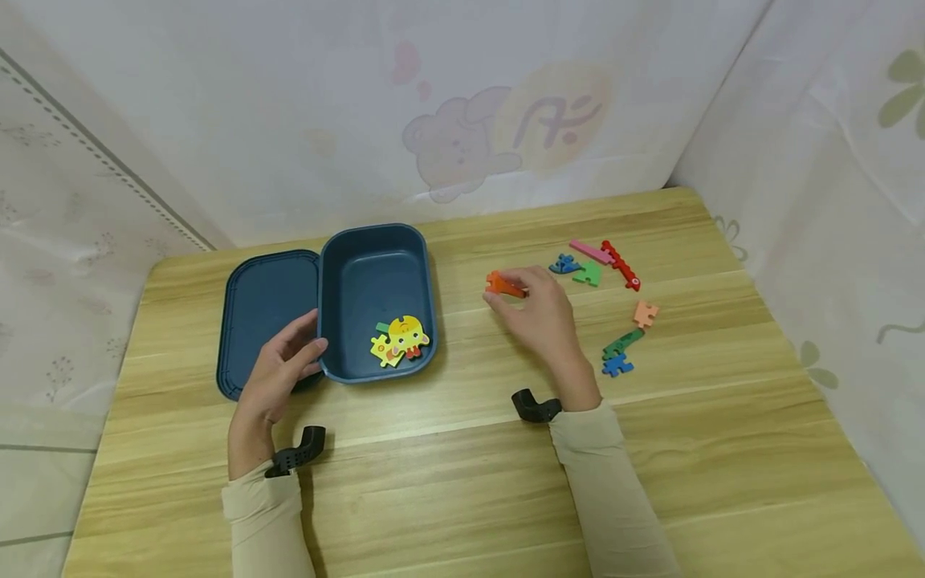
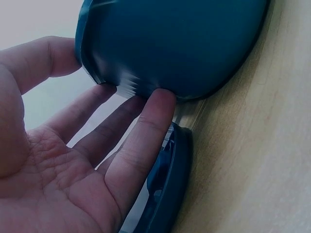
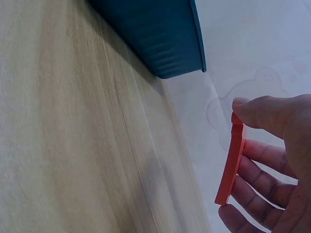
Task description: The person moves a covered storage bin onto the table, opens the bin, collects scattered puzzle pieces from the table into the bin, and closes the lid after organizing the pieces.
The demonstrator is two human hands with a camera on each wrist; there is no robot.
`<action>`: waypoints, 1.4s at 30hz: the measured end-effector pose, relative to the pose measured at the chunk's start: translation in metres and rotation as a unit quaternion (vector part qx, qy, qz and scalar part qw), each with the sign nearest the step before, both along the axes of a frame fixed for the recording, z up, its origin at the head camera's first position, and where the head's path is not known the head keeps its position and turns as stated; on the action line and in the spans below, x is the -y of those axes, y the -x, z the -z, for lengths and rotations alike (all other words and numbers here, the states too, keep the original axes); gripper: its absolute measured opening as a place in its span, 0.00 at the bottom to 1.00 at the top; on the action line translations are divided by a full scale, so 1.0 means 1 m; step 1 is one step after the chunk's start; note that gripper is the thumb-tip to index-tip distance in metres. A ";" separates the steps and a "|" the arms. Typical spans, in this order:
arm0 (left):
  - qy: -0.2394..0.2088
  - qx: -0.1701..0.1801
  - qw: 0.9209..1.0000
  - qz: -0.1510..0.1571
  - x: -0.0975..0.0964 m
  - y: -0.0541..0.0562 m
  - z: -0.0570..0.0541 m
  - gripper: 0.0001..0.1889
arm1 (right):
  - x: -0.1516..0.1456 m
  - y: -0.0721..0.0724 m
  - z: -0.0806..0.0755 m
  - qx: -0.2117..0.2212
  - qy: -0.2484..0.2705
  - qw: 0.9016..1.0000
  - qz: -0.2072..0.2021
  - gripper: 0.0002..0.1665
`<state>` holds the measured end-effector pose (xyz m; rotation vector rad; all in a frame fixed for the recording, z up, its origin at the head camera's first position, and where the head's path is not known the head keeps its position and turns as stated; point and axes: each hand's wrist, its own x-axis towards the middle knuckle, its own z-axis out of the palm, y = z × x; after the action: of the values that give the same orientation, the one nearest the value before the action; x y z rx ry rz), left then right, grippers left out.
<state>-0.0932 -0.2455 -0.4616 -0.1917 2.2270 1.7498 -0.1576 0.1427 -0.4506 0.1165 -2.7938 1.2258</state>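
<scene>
In the head view my right hand (image 1: 538, 313) pinches an orange puzzle piece (image 1: 504, 283) above the table, right of a dark blue plastic box (image 1: 377, 233). The right wrist view shows that orange piece (image 3: 230, 162) edge-on between thumb and fingertips. My left hand (image 1: 283, 365) holds the box's left side, its thumb at the rim and its fingertips against the outer wall, as the left wrist view of the box (image 2: 165, 43) shows. Inside the box lie several yellow puzzle pieces (image 1: 406, 331), one with an animal face, and a bit of green.
The blue lid (image 1: 270, 301) lies left of the box, partly behind my left hand. Right of my right hand are scattered a red piece (image 1: 620, 265), pink piece (image 1: 590, 251), light green piece (image 1: 588, 274), peach piece (image 1: 645, 314) and several blue and green ones. White cloth hangs behind the table.
</scene>
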 end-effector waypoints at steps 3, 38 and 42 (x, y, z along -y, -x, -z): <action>0.003 -0.004 1.000 0.000 0.001 0.000 0.000 0.35 | 0.004 0.000 0.001 -0.004 0.007 1.000 -0.011 0.27; -0.003 -0.001 1.000 -0.001 0.000 0.000 -0.002 0.35 | 0.031 -0.006 -0.002 -0.039 0.095 0.991 -0.088 0.24; -0.003 0.000 1.000 -0.002 0.000 0.001 -0.002 0.35 | 0.036 -0.008 -0.003 -0.038 0.097 0.990 -0.099 0.24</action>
<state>-0.0939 -0.2455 -0.4598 -0.1942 2.2214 1.7586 -0.1498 0.1062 -0.4475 0.4246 -2.6321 1.4960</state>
